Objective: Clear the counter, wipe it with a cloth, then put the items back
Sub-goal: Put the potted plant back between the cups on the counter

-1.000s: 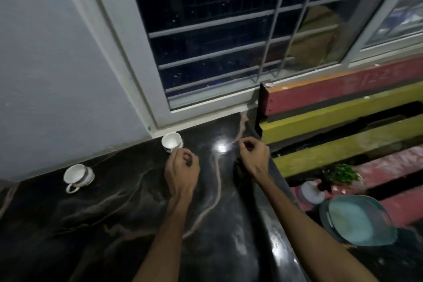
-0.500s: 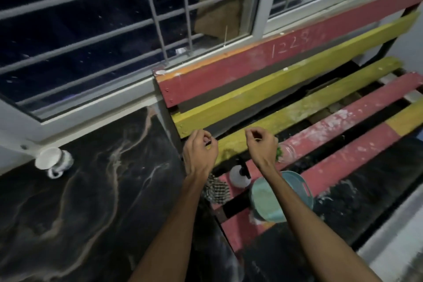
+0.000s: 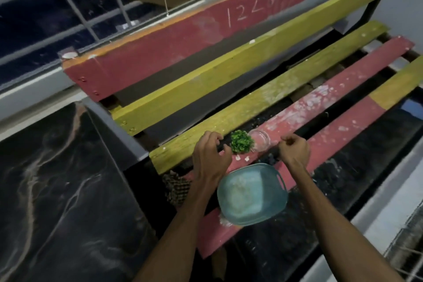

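Bench slats (image 3: 229, 126): green plant (image 3: 242, 141) just beyond left fingers (image 3: 225, 150).

There is one camera, up on the person's head. It looks forward and down, from close above. The dark desk (image 3: 57, 190) fills the left side and the painted bench (image 3: 206, 80) fills the right. A window (image 3: 68, 7) runs along the top. Both arms reach in from the bottom edge.
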